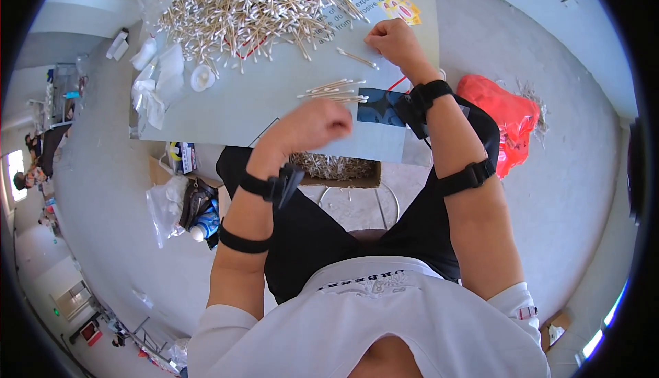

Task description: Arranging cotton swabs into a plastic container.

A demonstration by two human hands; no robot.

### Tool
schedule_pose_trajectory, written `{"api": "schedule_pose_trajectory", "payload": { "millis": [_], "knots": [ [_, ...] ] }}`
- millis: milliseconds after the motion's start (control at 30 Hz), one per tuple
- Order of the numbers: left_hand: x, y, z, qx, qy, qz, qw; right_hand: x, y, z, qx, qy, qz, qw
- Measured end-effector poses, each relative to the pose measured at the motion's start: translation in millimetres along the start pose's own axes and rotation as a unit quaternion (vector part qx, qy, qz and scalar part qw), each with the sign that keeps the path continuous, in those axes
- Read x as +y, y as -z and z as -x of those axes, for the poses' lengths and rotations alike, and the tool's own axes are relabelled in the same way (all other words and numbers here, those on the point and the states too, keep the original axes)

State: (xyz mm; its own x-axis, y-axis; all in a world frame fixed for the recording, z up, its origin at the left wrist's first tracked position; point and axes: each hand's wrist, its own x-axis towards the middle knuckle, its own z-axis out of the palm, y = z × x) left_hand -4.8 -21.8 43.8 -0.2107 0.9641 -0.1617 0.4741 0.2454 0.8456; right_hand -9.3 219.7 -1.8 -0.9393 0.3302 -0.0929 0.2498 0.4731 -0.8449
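A large heap of cotton swabs (247, 11) with pale sticks and white tips spreads over the far left and middle of the table (233, 114). My left hand (312, 127) is over the near table edge, its fingers curled in and blurred; whatever they hold is hidden. Just beyond it lies a small loose row of swabs (331, 88), roughly side by side. Farther right, my right hand (398, 40) is closed with the fingertips bent down by the tabletop, and I cannot make out anything in them. A pair of separate swabs (358, 58) lies left of that hand.
Yellow-and-white labels (400, 9) lie beyond my right hand. A round white cap (202, 77) and crumpled plastic (161, 83) are at the table's left. Below the edge stands a cardboard box of swabs (336, 169). A red plastic bag (504, 117) rests on the floor at right.
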Motion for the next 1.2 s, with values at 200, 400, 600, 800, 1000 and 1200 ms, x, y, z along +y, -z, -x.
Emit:
{"api": "schedule_pose_trajectory", "payload": {
  "millis": [200,400,600,800,1000,1200],
  "knots": [
    [1.7,-17.1,-9.0,0.162,0.042,-0.091,0.982,-25.0,-25.0,-10.3,0.102,0.042,0.163,0.98],
    [-11.1,-16.5,-48.0,0.279,0.033,-0.359,0.89,-19.7,-28.4,-20.9,0.129,0.027,0.202,0.971],
    [-27.8,-18.7,-55.1,0.256,0.066,-0.341,0.902,-25.2,13.4,-18.5,-0.05,-0.141,-0.078,0.986],
    [-30.1,-12.3,-49.8,0.276,0.047,-0.302,0.911,1.8,13.2,11.1,0.01,0.075,0.103,0.992],
    [-34.0,-9.6,-30.3,0.353,0.044,-0.229,0.906,-7.4,-2.6,36.9,0.013,0.135,0.132,0.982],
    [-18.8,-46.3,-17.2,0.306,0.129,-0.318,0.888,-13.5,-16.4,44.8,0.007,0.153,0.136,0.979]
  ]
}}
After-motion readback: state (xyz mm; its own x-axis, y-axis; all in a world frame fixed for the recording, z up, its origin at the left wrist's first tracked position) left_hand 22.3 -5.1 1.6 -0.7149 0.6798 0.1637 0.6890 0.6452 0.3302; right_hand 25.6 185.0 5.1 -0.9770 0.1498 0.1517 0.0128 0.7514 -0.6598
